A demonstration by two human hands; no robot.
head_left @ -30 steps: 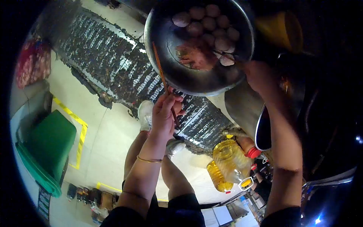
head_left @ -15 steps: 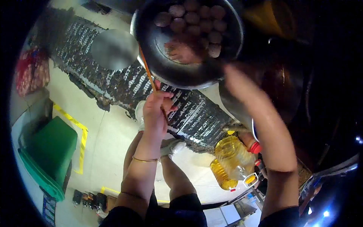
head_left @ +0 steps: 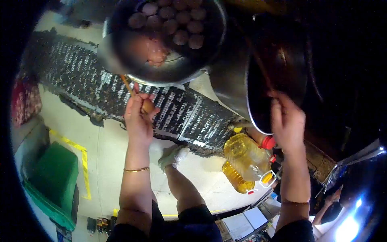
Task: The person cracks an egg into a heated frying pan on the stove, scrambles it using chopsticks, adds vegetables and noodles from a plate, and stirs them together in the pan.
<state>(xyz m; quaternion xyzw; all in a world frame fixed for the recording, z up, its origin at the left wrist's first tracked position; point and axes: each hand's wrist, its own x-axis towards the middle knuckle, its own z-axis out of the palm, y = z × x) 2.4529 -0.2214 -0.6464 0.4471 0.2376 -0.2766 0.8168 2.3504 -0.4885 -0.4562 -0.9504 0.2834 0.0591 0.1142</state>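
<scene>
— Colours on the floor (head_left: 107, 161)?
— Pale cream, with yellow on the tape (head_left: 85, 165).
— On the grating (head_left: 171, 107)?
— Black, broken by rows of silvery flecks.
— Elsewhere?
— Orange-brown on the stick (head_left: 126, 84), green on the bin (head_left: 58, 167), gold on the bangle (head_left: 136, 170), red on the bottle cap (head_left: 268, 142).

No readable text, labels or numbers visible.

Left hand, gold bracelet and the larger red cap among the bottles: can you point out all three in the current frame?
Left hand (head_left: 138, 114), head view, middle of the hand.
Gold bracelet (head_left: 137, 170), head view, front of the band.
Red cap (head_left: 268, 142), head view, middle of the cap.
</scene>
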